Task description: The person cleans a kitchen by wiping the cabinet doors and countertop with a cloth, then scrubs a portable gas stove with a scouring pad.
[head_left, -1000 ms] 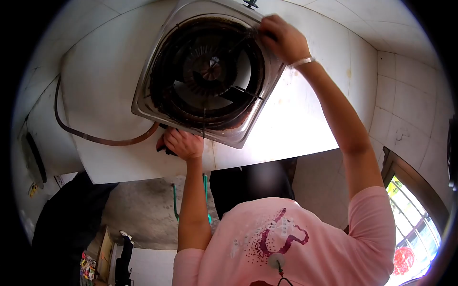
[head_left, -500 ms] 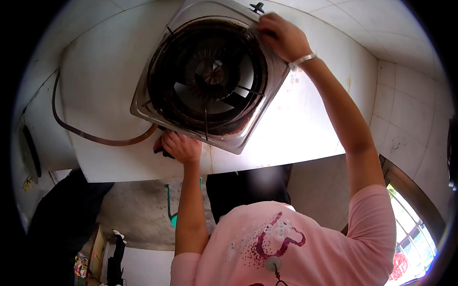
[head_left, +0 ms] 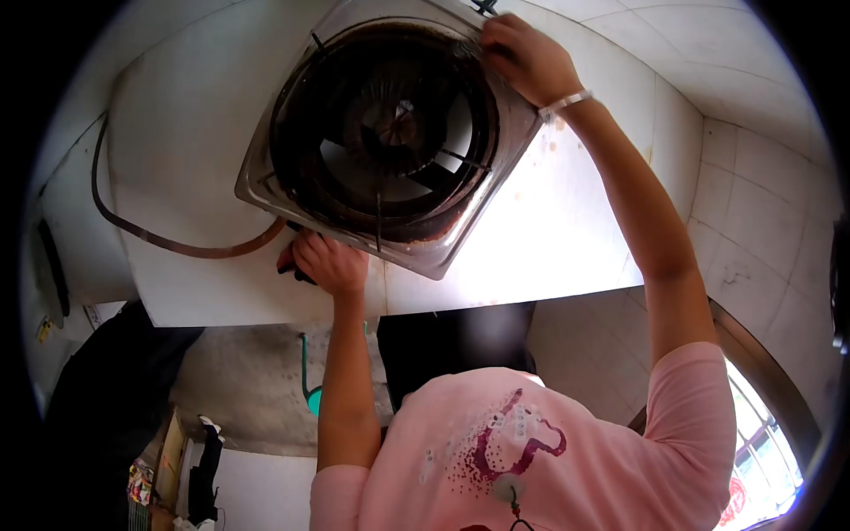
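Observation:
A single-burner gas stove (head_left: 423,252), with a stained metal casing and a dark round burner well, sits at an angle on the white counter. Below its near edge, my left hand (head_left: 329,264) is closed around a tool with black and red handles (head_left: 285,260); its working end is hidden. That tool is close to where the brown gas hose (head_left: 208,252) meets the stove. At the far right corner, my right hand (head_left: 531,62) has its fingers curled on the stove's rim. Those fingertips are partly hidden and slightly blurred.
The white counter (head_left: 190,177) has its front edge before my body. White tiled walls (head_left: 753,203) rise at the right and back. A barred window (head_left: 761,442) is at lower right. A green round object (head_left: 314,401) shows below the counter. Dark cloth (head_left: 115,389) lies at left.
The whole view has shifted slightly, moving the stove and counter a little up and left. Both hands stay at the same places on and beside the stove.

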The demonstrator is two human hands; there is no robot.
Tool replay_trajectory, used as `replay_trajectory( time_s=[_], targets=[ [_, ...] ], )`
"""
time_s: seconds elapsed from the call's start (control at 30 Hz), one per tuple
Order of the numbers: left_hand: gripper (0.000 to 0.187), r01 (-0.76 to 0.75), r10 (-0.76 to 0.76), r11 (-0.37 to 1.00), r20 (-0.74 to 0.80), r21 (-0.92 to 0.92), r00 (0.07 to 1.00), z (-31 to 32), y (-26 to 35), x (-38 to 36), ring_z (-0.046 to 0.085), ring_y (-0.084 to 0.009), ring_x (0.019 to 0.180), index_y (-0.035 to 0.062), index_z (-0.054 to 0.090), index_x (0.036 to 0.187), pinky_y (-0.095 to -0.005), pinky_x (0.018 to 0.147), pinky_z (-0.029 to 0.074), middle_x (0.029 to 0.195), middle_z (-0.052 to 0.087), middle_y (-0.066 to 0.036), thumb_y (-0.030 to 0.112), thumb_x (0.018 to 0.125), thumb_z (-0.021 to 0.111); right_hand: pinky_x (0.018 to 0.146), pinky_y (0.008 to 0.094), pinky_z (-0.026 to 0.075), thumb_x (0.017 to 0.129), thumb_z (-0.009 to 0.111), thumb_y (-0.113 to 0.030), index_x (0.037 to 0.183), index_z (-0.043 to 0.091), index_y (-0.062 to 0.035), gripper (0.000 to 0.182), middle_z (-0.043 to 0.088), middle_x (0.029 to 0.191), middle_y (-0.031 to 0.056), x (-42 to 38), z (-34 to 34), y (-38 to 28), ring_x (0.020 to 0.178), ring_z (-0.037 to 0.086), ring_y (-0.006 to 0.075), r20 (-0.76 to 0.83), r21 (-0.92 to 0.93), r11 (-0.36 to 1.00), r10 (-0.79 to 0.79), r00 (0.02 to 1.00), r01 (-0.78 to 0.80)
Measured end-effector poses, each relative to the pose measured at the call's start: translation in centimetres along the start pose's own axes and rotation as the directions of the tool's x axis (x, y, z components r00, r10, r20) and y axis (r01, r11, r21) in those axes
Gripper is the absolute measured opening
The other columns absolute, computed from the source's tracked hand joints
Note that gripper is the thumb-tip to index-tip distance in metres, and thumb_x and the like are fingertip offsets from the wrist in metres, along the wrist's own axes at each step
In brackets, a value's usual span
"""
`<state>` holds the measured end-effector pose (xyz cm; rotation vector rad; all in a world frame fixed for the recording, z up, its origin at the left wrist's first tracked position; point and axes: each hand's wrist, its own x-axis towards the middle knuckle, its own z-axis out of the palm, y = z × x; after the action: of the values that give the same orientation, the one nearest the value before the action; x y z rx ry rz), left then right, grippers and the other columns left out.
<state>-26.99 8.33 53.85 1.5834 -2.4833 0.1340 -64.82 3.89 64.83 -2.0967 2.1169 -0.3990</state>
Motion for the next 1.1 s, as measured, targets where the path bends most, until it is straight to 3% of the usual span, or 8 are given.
replay_trajectory(
  time_s=[0.17, 0.4, 0.47, 0.6, 0.77, 0.87, 0.93, 1.1],
  targets=[
    [0.045, -0.002, 0.002, 1.000, -0.034, -0.003, 0.999, 0.0, 0.1, -0.2, 0.047, -0.0384, 0.110, -0.0024, 0.050, 0.108, -0.0500, 0.097, 0.035, 0.114, 0.050, -0.021, 0.036, 0.084, 0.052, 0.072, 0.0333, 0.054, 0.080, 0.066, -0.018, 0.095, 0.062, -0.0156, 0.015, 0.059, 0.114, -0.0026, -7.7, -1.4, -2.7, 0.090, 0.064, 0.0234, 0.065, 0.113, 0.992, 0.052, 0.997, -0.059],
    [0.045, 0.010, -0.010, 1.000, -0.012, -0.013, 1.000, 0.1, 0.1, -0.1, 0.048, -0.0373, 0.110, -0.0010, 0.049, 0.108, -0.0494, 0.098, 0.035, 0.117, 0.050, -0.019, 0.028, 0.076, 0.058, 0.077, 0.0361, 0.052, 0.081, 0.063, -0.015, 0.100, 0.060, -0.0110, 0.019, 0.060, 0.113, 0.0056, -2.2, -1.9, -1.8, 0.093, 0.062, 0.0301, 0.011, 0.021, 0.993, 0.116, 0.993, -0.117],
    [0.046, 0.012, -0.013, 1.000, -0.031, -0.024, 0.999, 0.2, 0.0, -0.3, 0.047, -0.0367, 0.111, -0.0001, 0.049, 0.109, -0.0489, 0.098, 0.035, 0.118, 0.050, -0.018, 0.028, 0.075, 0.058, 0.071, 0.0373, 0.052, 0.082, 0.062, -0.019, 0.096, 0.061, -0.0150, 0.015, 0.060, 0.108, 0.0011, -5.3, -0.5, -2.0, 0.089, 0.063, 0.0295, -0.080, 0.051, 0.998, 0.050, 0.996, -0.046],
    [0.047, 0.022, -0.022, 1.000, 0.005, 0.004, 1.000, 0.1, 0.1, -0.5, 0.047, -0.0363, 0.112, 0.0002, 0.049, 0.110, -0.0486, 0.099, 0.034, 0.119, 0.050, -0.018, 0.028, 0.073, 0.059, 0.068, 0.0330, 0.053, 0.077, 0.068, -0.013, 0.090, 0.063, -0.0148, 0.014, 0.060, 0.104, -0.0008, -9.2, -0.8, -7.7, 0.085, 0.063, 0.0225, -0.038, 0.069, 0.998, 0.012, 0.999, -0.009],
    [0.055, 0.024, -0.024, 0.999, -0.008, -0.041, 1.000, 0.5, 0.0, -0.7, 0.046, -0.0355, 0.113, 0.0003, 0.048, 0.112, -0.0485, 0.100, 0.034, 0.121, 0.049, -0.017, 0.025, 0.066, 0.063, 0.068, 0.0332, 0.053, 0.077, 0.070, -0.016, 0.091, 0.064, -0.0154, 0.015, 0.061, 0.102, -0.0019, -9.2, 0.0, -6.6, 0.086, 0.064, 0.0229, -0.130, 0.051, 0.986, 0.167, 0.977, -0.162],
    [0.054, 0.022, -0.023, 1.000, 0.031, 0.017, 0.999, 0.3, -0.1, -0.6, 0.046, -0.0358, 0.112, 0.0003, 0.048, 0.113, -0.0488, 0.099, 0.034, 0.121, 0.049, -0.017, 0.026, 0.066, 0.061, 0.068, 0.0351, 0.053, 0.080, 0.067, -0.018, 0.092, 0.064, -0.0143, 0.013, 0.061, 0.103, -0.0012, -7.8, 0.0, -4.0, 0.086, 0.064, 0.0262, -0.198, 0.048, 0.948, 0.317, 0.928, -0.314],
    [0.053, 0.022, -0.023, 1.000, 0.034, 0.012, 0.999, 0.5, -0.2, -0.7, 0.047, -0.0360, 0.112, 0.0002, 0.048, 0.112, -0.0490, 0.099, 0.034, 0.121, 0.049, -0.018, 0.028, 0.069, 0.059, 0.067, 0.0359, 0.052, 0.080, 0.067, -0.017, 0.091, 0.063, -0.0135, 0.012, 0.061, 0.104, -0.0001, -8.8, 0.0, -5.0, 0.084, 0.063, 0.0268, -0.172, 0.010, 0.974, 0.224, 0.959, -0.226],
    [0.050, -0.001, 0.001, 1.000, -0.016, -0.018, 1.000, 0.7, -0.3, -0.8, 0.047, -0.0363, 0.111, -0.0004, 0.048, 0.113, -0.0493, 0.098, 0.035, 0.122, 0.049, -0.018, 0.033, 0.075, 0.052, 0.066, 0.0324, 0.053, 0.076, 0.070, -0.011, 0.087, 0.065, -0.0137, 0.013, 0.062, 0.104, 0.0000, -13.2, -0.1, -12.2, 0.083, 0.064, 0.0225, -0.072, 0.164, 0.971, 0.186, 0.980, -0.172]
  ],
)
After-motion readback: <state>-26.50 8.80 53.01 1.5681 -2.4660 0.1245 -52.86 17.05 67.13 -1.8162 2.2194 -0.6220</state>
